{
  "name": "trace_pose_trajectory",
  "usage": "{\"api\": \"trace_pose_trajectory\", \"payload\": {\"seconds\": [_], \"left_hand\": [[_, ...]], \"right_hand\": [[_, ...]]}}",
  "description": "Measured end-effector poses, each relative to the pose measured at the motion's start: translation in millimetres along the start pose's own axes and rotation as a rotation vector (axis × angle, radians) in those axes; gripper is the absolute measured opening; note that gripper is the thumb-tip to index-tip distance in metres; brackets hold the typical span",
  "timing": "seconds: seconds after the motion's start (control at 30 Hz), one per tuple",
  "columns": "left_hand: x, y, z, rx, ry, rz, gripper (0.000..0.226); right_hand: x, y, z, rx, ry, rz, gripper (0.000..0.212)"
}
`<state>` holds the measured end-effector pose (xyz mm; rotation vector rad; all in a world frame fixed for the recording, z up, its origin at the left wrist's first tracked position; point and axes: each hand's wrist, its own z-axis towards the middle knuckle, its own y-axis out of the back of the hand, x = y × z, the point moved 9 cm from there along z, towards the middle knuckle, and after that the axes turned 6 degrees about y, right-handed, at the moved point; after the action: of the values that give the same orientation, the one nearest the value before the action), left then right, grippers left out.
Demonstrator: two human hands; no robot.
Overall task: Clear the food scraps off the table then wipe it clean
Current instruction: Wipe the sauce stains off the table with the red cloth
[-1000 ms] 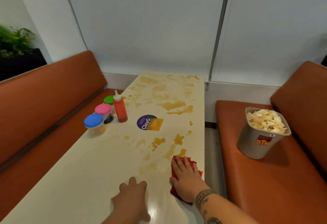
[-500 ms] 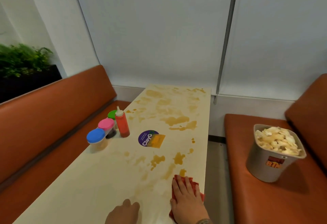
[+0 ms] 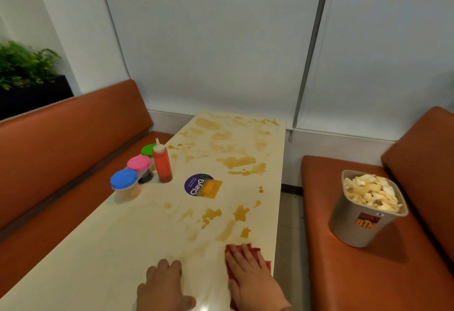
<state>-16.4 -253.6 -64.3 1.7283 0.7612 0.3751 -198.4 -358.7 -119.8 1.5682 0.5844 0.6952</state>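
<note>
A long cream table point(image 3: 81, 256) carries brown sauce smears point(image 3: 239, 162) from its far end down to just ahead of my hands. My right hand point(image 3: 250, 277) lies flat with straight fingers on a red cloth point(image 3: 264, 265), pressing it against the table near the right edge. My left hand point(image 3: 163, 286) rests palm down on the table to the left of the cloth, holding nothing. A grey bin point(image 3: 363, 219) filled with pale food scraps stands on the right bench.
A red sauce bottle point(image 3: 162, 163) and three tubs with blue point(image 3: 123, 179), pink point(image 3: 138, 163) and green point(image 3: 148, 149) lids stand at the table's left edge. A purple sticker point(image 3: 196, 184) lies mid-table. Orange benches point(image 3: 56, 153) flank both sides; a wall closes the far end.
The view has tilted up, so both hands sit lower in frame. My right hand and the cloth stay just below the nearest smears. The left hand remains flat beside them.
</note>
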Motion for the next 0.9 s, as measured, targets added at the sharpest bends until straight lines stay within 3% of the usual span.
{"api": "trace_pose_trajectory", "payload": {"seconds": [0.23,0.33,0.53,0.6,0.67,0.8,0.83,0.9], "left_hand": [[12.6,-4.6,-3.9,-0.06,0.04,-0.063,0.067],[9.5,-5.9,-3.0,-0.03,0.012,-0.074,0.055],[13.1,-6.5,-6.5,-0.079,-0.022,-0.057,0.053],[19.4,-7.5,-5.9,-0.079,-0.023,-0.051,0.054],[24.8,-12.8,-5.2,-0.086,-0.024,-0.06,0.05],[36.5,-19.8,-2.8,-0.267,-0.044,-0.405,0.016],[36.9,-20.3,-2.8,-0.246,-0.031,-0.527,0.015],[36.0,-17.0,-6.2,-0.164,0.05,-0.774,0.02]], "right_hand": [[9.4,11.5,25.6,0.002,-0.258,0.183,0.065],[37.3,-4.0,25.1,-0.069,-0.151,0.098,0.063],[52.7,-19.7,4.9,0.046,0.107,0.029,0.075],[43.0,-17.9,10.7,0.089,0.095,0.014,0.07],[36.2,-17.7,24.3,0.107,-0.046,0.08,0.062],[51.0,3.1,33.4,0.097,-0.16,0.261,0.054],[55.4,19.9,37.7,-0.015,-0.153,0.323,0.053],[65.7,25.0,38.0,0.002,-0.13,0.633,0.048]]}}
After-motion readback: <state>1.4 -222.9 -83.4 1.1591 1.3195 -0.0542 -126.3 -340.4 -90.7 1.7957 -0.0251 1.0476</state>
